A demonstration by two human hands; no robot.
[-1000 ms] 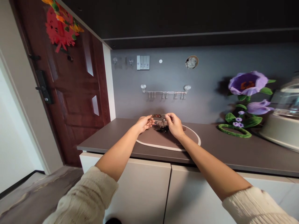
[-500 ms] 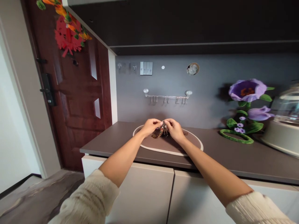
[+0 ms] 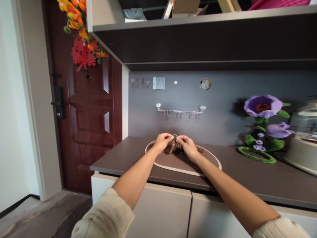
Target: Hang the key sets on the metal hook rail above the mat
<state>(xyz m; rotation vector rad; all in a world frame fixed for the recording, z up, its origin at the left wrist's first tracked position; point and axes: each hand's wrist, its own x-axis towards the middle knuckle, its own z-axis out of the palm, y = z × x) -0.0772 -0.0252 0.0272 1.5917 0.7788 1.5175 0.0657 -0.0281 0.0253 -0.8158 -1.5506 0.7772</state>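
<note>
Over an oval brown mat point(image 3: 183, 167) with a pale rim, both hands meet at a small metal ring point(image 3: 174, 135), which looks like a key ring. My left hand point(image 3: 162, 142) pinches its left side between thumb and fingertips. On the other side, my right hand point(image 3: 188, 146) is closed in a pinch on the ring as well. Below the fingers hangs a brown, patterned strap-like piece point(image 3: 170, 149) with red spots, along with small dark pieces too unclear to name. Something brown and flat lies behind my right hand, mostly covered.
A hook rail point(image 3: 180, 111) is fixed to the grey back wall. To the right stand a purple plush flower point(image 3: 263, 106) and a rounded appliance point(image 3: 302, 142). Overhead runs a dark shelf point(image 3: 198, 43). A red-brown door point(image 3: 94, 132) is at left.
The view has tilted up, so things sit lower and the shelf's contents show. The ring now stands out more clearly between my fingertips; both hands keep their pinch.
</note>
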